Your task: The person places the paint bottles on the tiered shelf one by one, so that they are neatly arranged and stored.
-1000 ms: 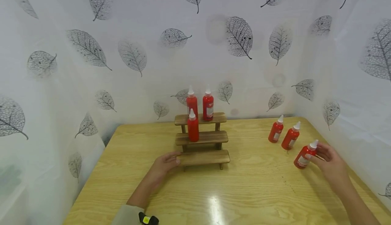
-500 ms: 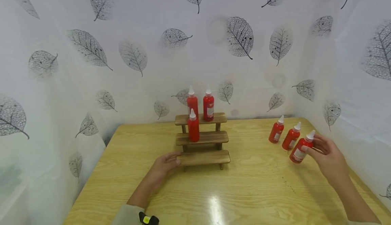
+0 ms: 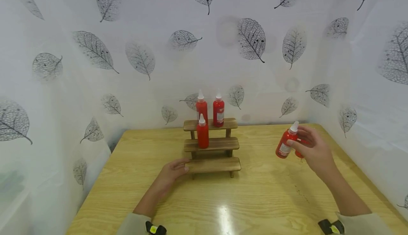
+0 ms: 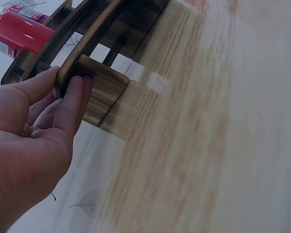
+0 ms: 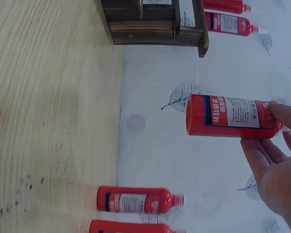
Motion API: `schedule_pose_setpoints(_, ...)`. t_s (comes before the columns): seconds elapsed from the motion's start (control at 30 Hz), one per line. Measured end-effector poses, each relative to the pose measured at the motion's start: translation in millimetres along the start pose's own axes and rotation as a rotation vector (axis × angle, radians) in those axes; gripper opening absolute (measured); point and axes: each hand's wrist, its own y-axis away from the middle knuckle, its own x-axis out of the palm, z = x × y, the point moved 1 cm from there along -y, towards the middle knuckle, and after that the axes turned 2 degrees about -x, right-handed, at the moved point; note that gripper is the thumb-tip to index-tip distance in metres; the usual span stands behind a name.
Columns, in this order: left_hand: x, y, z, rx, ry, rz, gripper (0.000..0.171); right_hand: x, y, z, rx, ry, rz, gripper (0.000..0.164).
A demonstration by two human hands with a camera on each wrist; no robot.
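Between right fingers (image 5: 254, 156), red bottle (image 5: 232, 116)

Free lane between the wooden stand (image 3: 220, 144) and the right hand (image 3: 313, 151); tighter at the far right.
Bare desk (image 3: 207, 199) stretches from the stand rightward to the held bottle (image 3: 284, 147) and across the near side. A hand could reach the front step (image 3: 215, 165) from near or right; the left hand (image 3: 173, 173) blocks its left end. One bottle (image 3: 202, 136) obstructs the left of the middle step, two upright bottles (image 3: 218, 114) the top, and two standing bottles (image 5: 132, 200) the far right. Leaf-print cloth (image 3: 210, 68) bounds the far edge.
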Motion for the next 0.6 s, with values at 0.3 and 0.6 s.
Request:
schedule_pose_setpoints(0.3, -0.5, -0.4, 0.9, 0.005, -0.006, 0.005, 0.050, 52.3, -21.6, 35.6, -0.072, -0.035, 0.060, 0.061)
schedule_pose_setpoints(0.6, -1.4, -1.3, 2.1, 0.004, 0.002, 0.003, 0.050, 102.7, -44.9, 51.1, -0.108, -0.135, 0.120, 0.058)
